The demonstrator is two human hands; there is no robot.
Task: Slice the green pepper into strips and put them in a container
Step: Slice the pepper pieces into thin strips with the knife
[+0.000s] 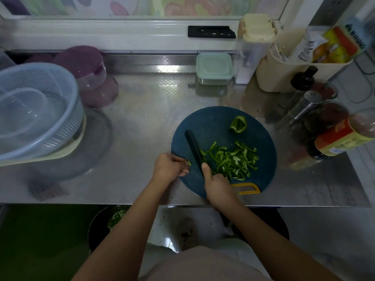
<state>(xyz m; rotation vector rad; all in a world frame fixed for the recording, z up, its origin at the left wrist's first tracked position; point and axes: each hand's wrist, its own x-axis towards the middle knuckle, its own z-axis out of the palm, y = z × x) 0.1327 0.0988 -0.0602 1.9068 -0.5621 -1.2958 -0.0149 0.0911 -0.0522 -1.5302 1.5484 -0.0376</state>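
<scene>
**Pepper strips heap up on a round board**

At the far left of the steel counter [142, 118] I see a pale blue colander [60, 92] with a clear bowl [24, 112] nested inside it, and purple tubs [85, 65] stacked just behind. Moving right, the left hand [170, 165] sits at the near-left edge of the dark blue cutting board [211, 120]. Its fingers are curled and its fingertips pinch a small green pepper scrap [189, 163].

Just beside that scrap a dark knife [193, 145] lies slanted across the board, tip pointing away and to the left. The right hand [218, 183] grips the knife, thumb stretched up toward the base of the blade; the handle itself is hidden in the fist.

Right of the blade the cut pepper strips [233, 161] lie in a loose heap on the board's near half, their left edge touching the blade. An uncut pepper piece [239, 124], curled with its hollow side up, rests apart from the heap toward the board's far right. The board's yellow grip [249, 188] pokes out at the near edge beside the right wrist.

Behind the board, near the back wall, stands a small lidded container [214, 67], its pale green lid on. I cannot tell whether anything is inside. At the far right a cream caddy [284, 78], a metal shaker [304, 104] and bottles [341, 138] crowd the counter's end.
</scene>
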